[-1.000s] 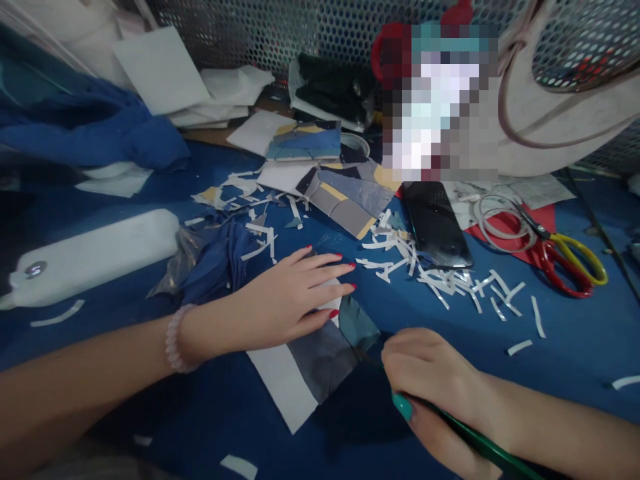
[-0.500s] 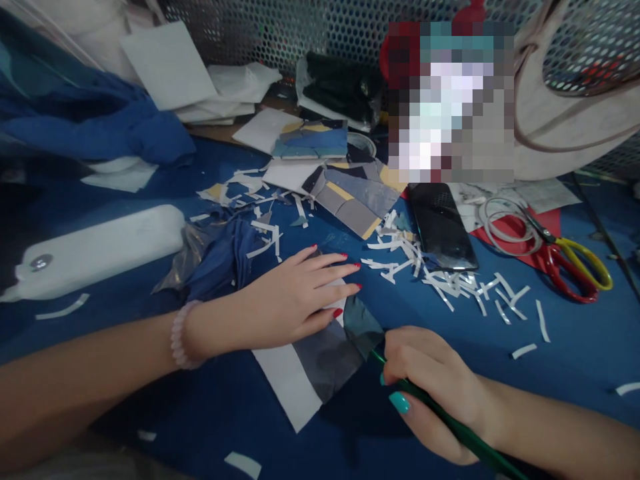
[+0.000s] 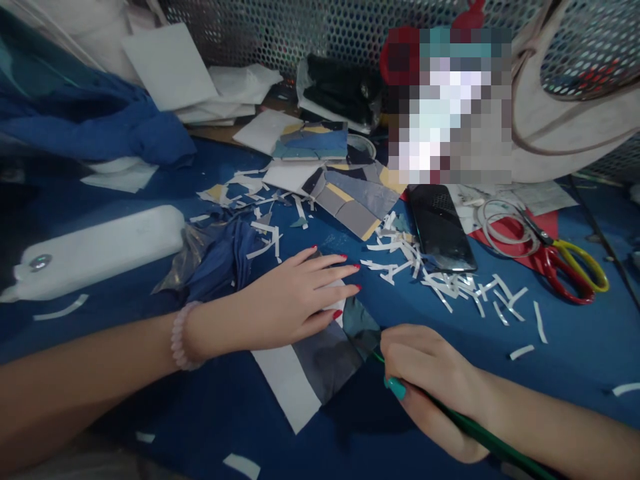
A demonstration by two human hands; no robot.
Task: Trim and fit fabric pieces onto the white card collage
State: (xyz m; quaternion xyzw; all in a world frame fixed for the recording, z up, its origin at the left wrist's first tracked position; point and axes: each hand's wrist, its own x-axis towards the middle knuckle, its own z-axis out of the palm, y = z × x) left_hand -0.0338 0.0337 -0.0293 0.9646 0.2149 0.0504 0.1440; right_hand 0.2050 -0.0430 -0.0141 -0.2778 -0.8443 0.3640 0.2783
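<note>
My left hand (image 3: 295, 293) lies flat, fingers spread, on a white card (image 3: 289, 387) that has a dark grey fabric piece (image 3: 327, 363) and a dark teal piece (image 3: 361, 323) on it. A bead bracelet is round that wrist. Just right of the card, my right hand (image 3: 435, 380) is closed round a long thin green tool (image 3: 470, 430). Its front end reaches the lower right edge of the teal piece, close to my curled fingers. What kind of tool it is cannot be made out, as the hand hides part of it.
White paper strips (image 3: 465, 283) are scattered on the blue table (image 3: 565, 400). A black phone (image 3: 443, 227) and red-and-yellow scissors (image 3: 575, 267) lie right. Patchwork cards (image 3: 345, 200) lie at the back. A white elongated case (image 3: 105, 250) and blue cloth (image 3: 220, 257) are left.
My right hand has shifted slightly left, and its thumb has drawn in closer to the fingers along the green tool. My left hand and the card stay in place.
</note>
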